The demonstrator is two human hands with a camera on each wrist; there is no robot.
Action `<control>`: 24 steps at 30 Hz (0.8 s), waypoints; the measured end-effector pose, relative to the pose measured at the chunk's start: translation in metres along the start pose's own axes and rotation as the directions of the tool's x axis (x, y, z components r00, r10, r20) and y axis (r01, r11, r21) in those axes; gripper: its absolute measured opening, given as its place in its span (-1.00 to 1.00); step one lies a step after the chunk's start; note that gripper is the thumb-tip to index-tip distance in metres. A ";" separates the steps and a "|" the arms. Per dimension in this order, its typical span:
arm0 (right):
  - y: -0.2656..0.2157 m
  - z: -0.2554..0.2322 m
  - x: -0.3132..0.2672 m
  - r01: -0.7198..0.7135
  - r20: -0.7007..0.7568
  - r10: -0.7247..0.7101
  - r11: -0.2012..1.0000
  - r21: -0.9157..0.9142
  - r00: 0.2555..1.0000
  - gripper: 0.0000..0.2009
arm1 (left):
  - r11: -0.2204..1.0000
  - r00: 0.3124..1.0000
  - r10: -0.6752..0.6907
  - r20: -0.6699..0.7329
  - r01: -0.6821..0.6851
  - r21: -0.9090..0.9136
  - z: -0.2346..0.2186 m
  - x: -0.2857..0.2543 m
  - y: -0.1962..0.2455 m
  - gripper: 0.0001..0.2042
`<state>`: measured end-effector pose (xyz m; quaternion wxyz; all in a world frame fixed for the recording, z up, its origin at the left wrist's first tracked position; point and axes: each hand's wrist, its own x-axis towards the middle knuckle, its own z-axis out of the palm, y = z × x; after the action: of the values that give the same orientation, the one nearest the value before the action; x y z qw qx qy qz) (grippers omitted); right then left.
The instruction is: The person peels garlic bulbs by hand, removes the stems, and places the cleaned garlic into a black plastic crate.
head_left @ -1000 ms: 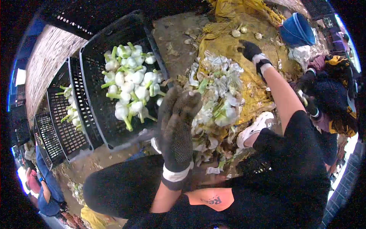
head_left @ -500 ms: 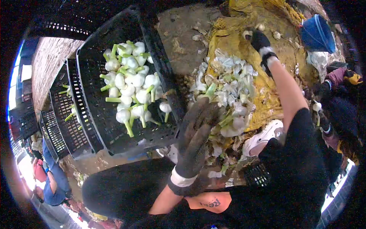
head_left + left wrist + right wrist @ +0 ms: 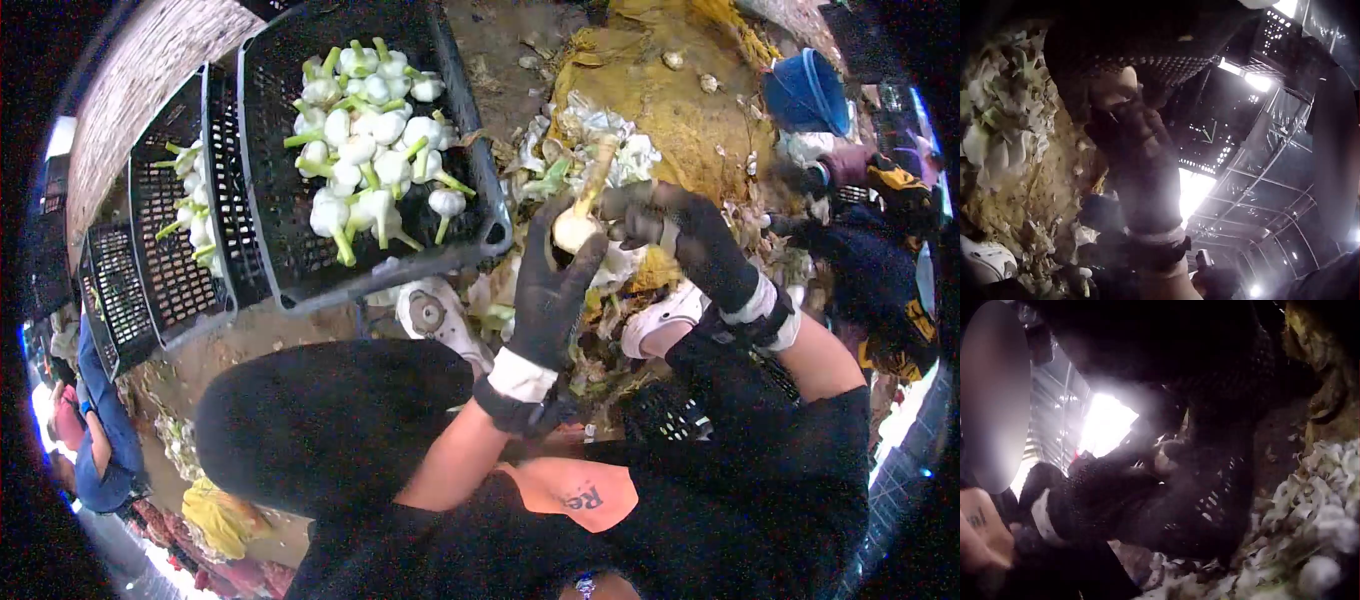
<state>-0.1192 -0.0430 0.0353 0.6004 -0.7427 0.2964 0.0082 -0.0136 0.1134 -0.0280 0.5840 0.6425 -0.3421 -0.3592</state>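
Note:
In the head view my gloved left hand [image 3: 550,290] grips a garlic bulb [image 3: 575,231] between thumb and fingers. Its long pale yellow stem points up and away from me. My right hand [image 3: 700,245], gloved too and blurred, has its fingers curled at the bulb's right side. In the left wrist view the right hand [image 3: 1141,150] shows close below the pale bulb [image 3: 1119,84]. The right wrist view is dark, with the bulb [image 3: 1165,456] partly hidden among gloved fingers. Peeled skins and stem scraps [image 3: 625,150] lie beyond the hands.
A black crate [image 3: 480,215] of trimmed garlic bulbs stands at the left, with further crates [image 3: 180,300] beside it. Two bulbs lie on a yellow sack [image 3: 640,80], near a blue bucket [image 3: 805,92]. Another person [image 3: 870,260] sits at the right.
My right hand has picked up the garlic bulb from the sack and come back to the left hand. The left hand, loose before, now grips the bulb.

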 end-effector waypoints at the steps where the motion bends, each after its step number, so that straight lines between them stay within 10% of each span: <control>1: -0.004 0.001 -0.006 -0.106 -0.046 0.114 0.982 0.154 0.992 -0.73 | 0.998 1.000 -0.002 -0.021 0.000 -0.068 0.000 -0.001 0.004 -0.44; 4: -0.019 0.016 -0.023 -0.004 -0.080 0.023 0.973 0.230 0.997 -0.76 | 0.999 0.996 0.039 -0.075 -0.039 -0.001 0.003 -0.005 0.020 -0.41; 9: -0.042 0.033 -0.042 -0.277 -0.132 0.283 0.959 0.062 0.950 -0.77 | 0.966 0.958 0.255 -0.131 -0.248 0.071 0.001 -0.012 0.044 -0.24; 13: -0.064 0.040 -0.058 0.213 -0.210 -0.350 0.847 -0.486 0.913 -0.73 | 0.959 0.967 0.233 -0.101 -0.245 -0.141 -0.004 -0.016 0.053 -0.25; 20: -0.088 0.042 -0.086 -0.042 -0.142 0.012 0.977 -0.208 0.990 -0.70 | 0.946 0.944 0.302 -0.131 -0.314 -0.078 -0.001 -0.023 0.065 -0.23; 22: -0.076 0.046 -0.092 0.243 -0.074 -0.463 0.588 -0.771 0.883 -0.73 | 0.945 0.952 0.296 -0.077 -0.304 -0.123 0.002 -0.026 0.060 -0.23; 24: -0.054 0.046 -0.088 0.058 -0.277 -0.208 0.882 -0.468 0.938 -0.73 | 0.930 0.933 0.353 -0.072 -0.358 -0.085 -0.005 -0.025 0.067 -0.22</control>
<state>-0.1512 0.0416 0.1026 0.3540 -0.8721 0.3270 -0.0849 -0.0232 0.1321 0.0410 0.6790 0.5507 -0.4187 -0.2459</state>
